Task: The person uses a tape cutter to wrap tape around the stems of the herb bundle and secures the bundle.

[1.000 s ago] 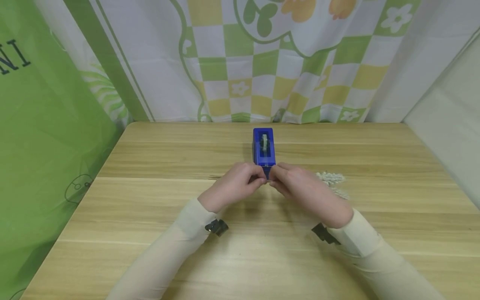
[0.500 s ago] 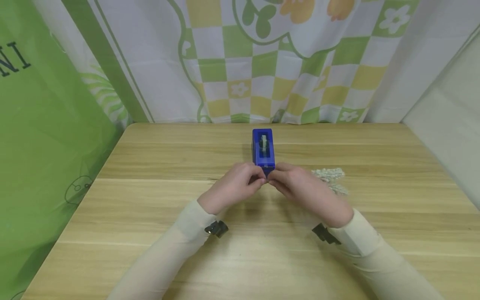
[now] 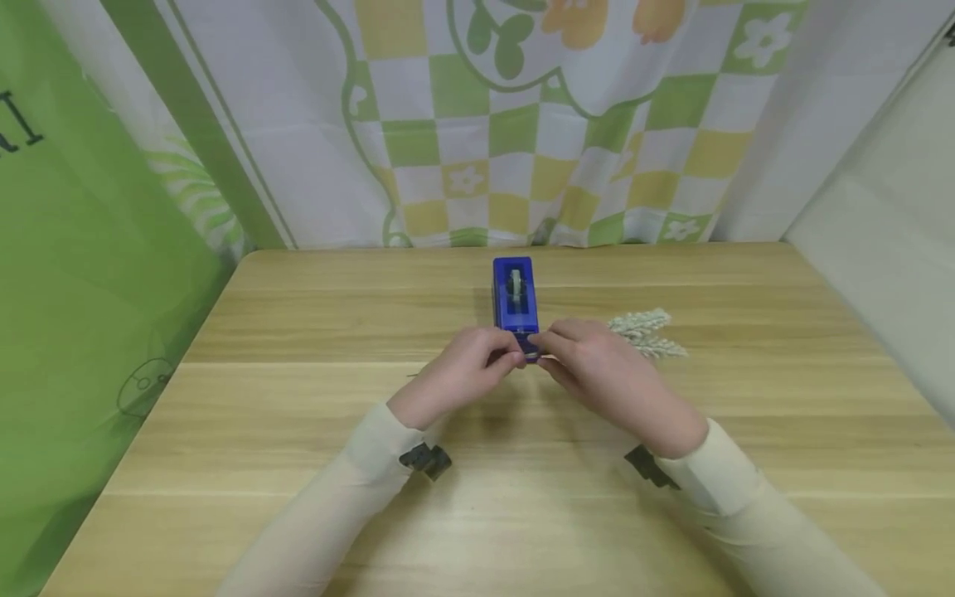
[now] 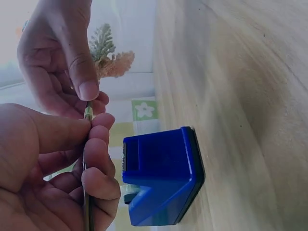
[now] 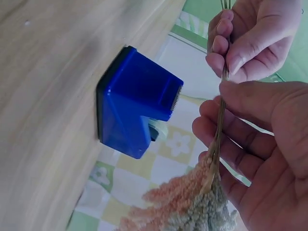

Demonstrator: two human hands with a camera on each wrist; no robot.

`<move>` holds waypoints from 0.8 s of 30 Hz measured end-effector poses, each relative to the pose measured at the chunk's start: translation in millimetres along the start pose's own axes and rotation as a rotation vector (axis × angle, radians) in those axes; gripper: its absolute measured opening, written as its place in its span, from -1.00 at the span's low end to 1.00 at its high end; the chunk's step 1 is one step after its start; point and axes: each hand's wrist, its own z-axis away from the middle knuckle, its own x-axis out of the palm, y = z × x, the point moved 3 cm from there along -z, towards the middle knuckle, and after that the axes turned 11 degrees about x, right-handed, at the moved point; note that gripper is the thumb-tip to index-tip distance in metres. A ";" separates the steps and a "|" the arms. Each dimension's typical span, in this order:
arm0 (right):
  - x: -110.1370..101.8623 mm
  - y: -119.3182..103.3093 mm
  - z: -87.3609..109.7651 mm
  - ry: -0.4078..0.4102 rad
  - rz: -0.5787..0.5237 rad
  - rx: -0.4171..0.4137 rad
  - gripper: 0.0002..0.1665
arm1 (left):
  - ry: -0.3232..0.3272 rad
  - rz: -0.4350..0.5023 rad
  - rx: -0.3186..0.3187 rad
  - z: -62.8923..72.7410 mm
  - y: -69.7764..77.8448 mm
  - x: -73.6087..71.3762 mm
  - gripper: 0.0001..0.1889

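A small bunch of dried flowers [image 5: 195,202], pinkish and grey-green with thin stems, is held across both hands in front of a blue tape dispenser [image 3: 515,290]. My left hand [image 3: 466,369] grips the stems [image 4: 86,192], its fingers curled round them and its thumb on top. Close beside it, my right hand [image 3: 608,377] pinches the stems nearer the flower heads, between thumb and fingers. Between the two thumbs, a short pale band [image 4: 88,112] that looks like tape lies round the stems. The flower heads [image 3: 647,333] stick out beyond the right hand.
The dispenser stands on the wooden table [image 3: 358,315], its toothed cutting edge [image 5: 177,98] facing the hands and a tape roll [image 3: 516,284] inside. Behind the table hangs a checked curtain [image 3: 462,141]; green cloth [image 3: 82,274] hangs at the left.
The head view has shifted slightly. The flower heads have risen while the stem ends have dipped, so the bunch tilts more. My right fingertips have spread a little apart from the left hand's.
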 end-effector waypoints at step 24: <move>40.9 7.0 -5.8 -0.262 0.045 0.031 -0.91 | -0.058 -0.097 -0.098 1.8 -30.7 27.5 -0.92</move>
